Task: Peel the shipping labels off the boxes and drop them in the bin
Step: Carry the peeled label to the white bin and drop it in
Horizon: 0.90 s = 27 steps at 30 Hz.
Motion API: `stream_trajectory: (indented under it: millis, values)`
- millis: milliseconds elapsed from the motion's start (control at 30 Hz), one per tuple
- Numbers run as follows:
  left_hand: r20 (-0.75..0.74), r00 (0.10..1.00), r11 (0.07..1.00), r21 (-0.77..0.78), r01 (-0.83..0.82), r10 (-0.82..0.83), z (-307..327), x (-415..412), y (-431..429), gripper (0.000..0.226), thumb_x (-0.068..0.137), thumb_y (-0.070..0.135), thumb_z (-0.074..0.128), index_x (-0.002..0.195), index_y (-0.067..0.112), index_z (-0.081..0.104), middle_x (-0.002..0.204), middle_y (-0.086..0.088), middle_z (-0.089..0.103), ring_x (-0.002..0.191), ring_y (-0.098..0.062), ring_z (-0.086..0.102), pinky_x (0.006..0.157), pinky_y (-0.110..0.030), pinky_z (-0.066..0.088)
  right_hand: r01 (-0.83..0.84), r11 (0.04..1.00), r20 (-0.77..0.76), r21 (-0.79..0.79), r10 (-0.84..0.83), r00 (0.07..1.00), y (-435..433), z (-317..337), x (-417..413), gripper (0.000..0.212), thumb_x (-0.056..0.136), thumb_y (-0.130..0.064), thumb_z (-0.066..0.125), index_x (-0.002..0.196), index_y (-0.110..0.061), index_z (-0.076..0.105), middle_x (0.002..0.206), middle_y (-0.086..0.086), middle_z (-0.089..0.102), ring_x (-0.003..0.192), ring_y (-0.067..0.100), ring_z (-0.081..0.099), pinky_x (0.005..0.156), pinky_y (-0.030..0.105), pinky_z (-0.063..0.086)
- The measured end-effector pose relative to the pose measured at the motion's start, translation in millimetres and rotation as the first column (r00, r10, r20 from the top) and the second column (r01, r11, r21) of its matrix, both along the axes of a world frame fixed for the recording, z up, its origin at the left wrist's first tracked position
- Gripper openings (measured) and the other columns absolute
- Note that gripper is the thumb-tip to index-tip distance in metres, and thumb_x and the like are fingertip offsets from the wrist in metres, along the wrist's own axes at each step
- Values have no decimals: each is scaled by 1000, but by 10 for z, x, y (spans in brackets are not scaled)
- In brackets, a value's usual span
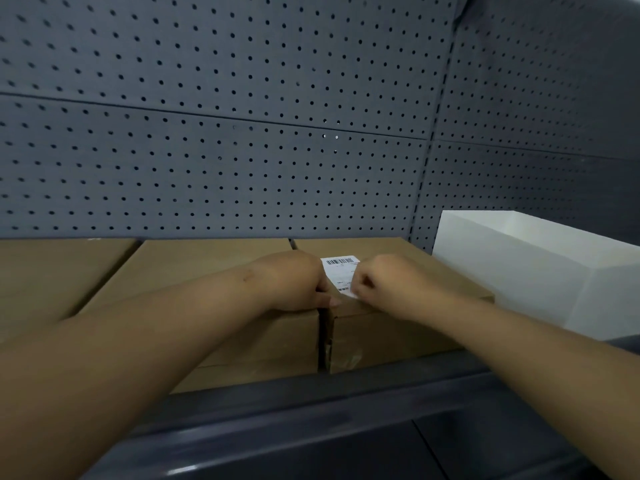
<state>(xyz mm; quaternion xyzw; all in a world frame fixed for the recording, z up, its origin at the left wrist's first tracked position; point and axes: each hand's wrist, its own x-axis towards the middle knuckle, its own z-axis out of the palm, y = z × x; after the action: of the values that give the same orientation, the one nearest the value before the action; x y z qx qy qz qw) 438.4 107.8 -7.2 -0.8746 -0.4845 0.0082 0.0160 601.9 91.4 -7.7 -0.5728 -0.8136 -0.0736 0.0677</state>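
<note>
Three brown cardboard boxes stand side by side on a dark shelf. On top of the right box (394, 249) lies a white shipping label (339, 271) with a barcode at its far end. My right hand (391, 282) pinches the label's near right corner, which looks lifted off the cardboard. My left hand (298, 282) rests on the near right corner of the middle box (207, 261), with its fingers pressing the left edge of the right box beside the label. The white bin (512, 268) stands just right of the boxes, its open top in view.
A third box (52, 268) sits at the far left. Grey pegboard (242, 116) forms the back and right walls behind the boxes. The dark shelf edge (311, 403) runs across the foreground below my forearms.
</note>
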Motion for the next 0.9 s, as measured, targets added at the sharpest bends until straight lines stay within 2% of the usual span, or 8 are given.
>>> stream_trajectory:
  millis: [100,167,333,500,600,733,833,900]
  values:
    - [-45,999,1000,11,-4,5,24,26,-16,44,95,48,42,92,11,66,72,1,52,73,-17,50,65,-30,39,67,997,-148,-37,-72,986,59,37,97,25,89,-13,49,83,3,69,76,14,64,65,23,53,53,30,37]
    - [-61,998,1000,26,-11,12,28,38,-25,42,95,49,41,82,14,60,66,4,45,67,-14,47,62,-29,37,55,998,-209,-37,-61,976,58,-10,99,25,88,-16,54,85,3,71,87,17,71,73,28,62,58,31,42]
    - [-45,999,999,34,-25,26,52,47,-31,49,90,57,44,68,14,52,59,2,40,54,-11,37,51,-26,28,52,998,-304,-38,-61,951,-15,-57,109,28,92,-32,57,84,-9,72,93,4,72,85,21,63,67,28,43]
    - [-49,999,999,52,-12,14,46,48,-28,46,90,56,44,66,18,52,59,4,41,52,-10,36,52,-26,29,45,999,-299,8,-40,954,-103,-154,55,29,88,-43,59,82,-17,70,90,-5,62,86,14,55,69,29,43]
    - [-45,999,998,56,-14,17,44,46,-40,46,90,56,45,58,23,46,60,4,42,52,-9,37,53,-26,30,66,995,-254,77,-44,966,-138,-160,51,22,91,-39,56,82,-22,67,97,-3,60,90,15,55,73,30,45]
    - [-24,999,999,49,-21,22,13,42,-43,42,90,57,44,77,21,63,74,3,55,59,-12,44,60,-28,38,10,977,1,213,-10,1000,-213,-226,-71,25,98,-29,45,107,-17,64,113,3,59,99,21,57,70,30,44]
    - [-24,999,999,41,-27,28,-2,37,-35,45,90,58,43,81,20,65,78,-1,56,68,-16,49,64,-30,40,-74,997,24,-11,74,997,-19,-84,82,17,96,-25,50,100,-20,66,103,0,60,97,21,59,74,30,44]
    - [-52,999,998,56,-5,8,-8,37,-25,51,90,59,42,79,15,64,75,-1,53,69,-18,50,63,-31,40,73,997,-101,-27,-75,992,250,211,369,15,94,-27,55,92,-24,69,97,-5,65,94,21,62,83,31,47]
